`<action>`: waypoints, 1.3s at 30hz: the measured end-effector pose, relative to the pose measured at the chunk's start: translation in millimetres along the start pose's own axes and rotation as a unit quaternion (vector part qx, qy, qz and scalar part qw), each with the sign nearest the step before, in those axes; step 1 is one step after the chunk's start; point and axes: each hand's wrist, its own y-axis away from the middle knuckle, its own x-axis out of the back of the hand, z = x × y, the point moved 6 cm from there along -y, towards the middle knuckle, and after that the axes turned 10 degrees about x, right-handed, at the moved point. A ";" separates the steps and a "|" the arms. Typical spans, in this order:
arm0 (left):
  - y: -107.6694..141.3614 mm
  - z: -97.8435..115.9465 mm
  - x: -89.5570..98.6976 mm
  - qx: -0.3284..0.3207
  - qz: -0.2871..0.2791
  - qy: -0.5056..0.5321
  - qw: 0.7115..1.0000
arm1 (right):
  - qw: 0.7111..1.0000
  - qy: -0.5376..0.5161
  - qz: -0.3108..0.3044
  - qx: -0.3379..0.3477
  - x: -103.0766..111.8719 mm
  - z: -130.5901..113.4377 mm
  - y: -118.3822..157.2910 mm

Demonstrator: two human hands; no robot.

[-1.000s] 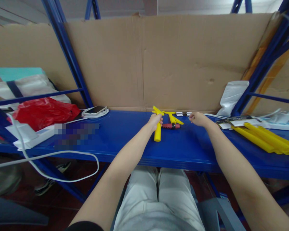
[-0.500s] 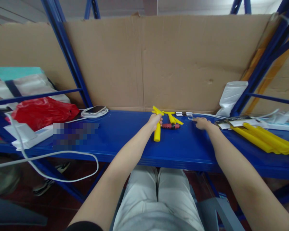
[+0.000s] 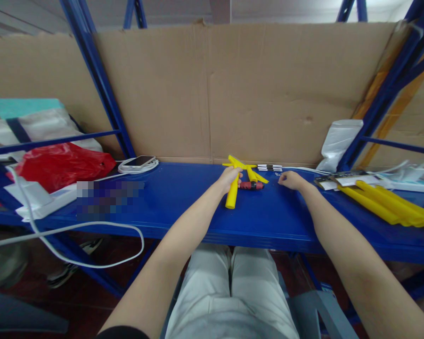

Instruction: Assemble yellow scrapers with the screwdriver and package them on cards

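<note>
My left hand (image 3: 229, 178) is wrapped round a yellow T-shaped plastic piece (image 3: 232, 195), whose round, thick end points toward me. Just to its right lies a red-and-black screwdriver-like tool (image 3: 252, 185) on the blue table. Behind that tool rest more yellow plastic parts (image 3: 252, 175), partly hidden by the held piece. My right hand (image 3: 289, 180) is low over the table with its fingers drawn together. Tiny shiny bits (image 3: 277, 174), too small to name, lie by its fingertips. Whatever may be between those fingers cannot be made out.
Several black-and-white strips (image 3: 269, 167) lie at the table's back edge. On the right are long yellow tubes (image 3: 392, 202) and a white pouch (image 3: 335, 146). To the left are a phone (image 3: 143, 161) on a coiled cable, a red bag (image 3: 67, 165) and a white power strip (image 3: 56, 200).
My right hand has drawn its fingers together beside the tiny bits and shifted slightly left. My left hand keeps hold of the yellow T-shaped piece, which has tilted a little.
</note>
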 end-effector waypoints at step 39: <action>8.1 1.9 -19.9 -0.127 -0.048 -0.113 0.984 | 0.918 -0.371 0.136 0.027 7.6 -88.0 10.5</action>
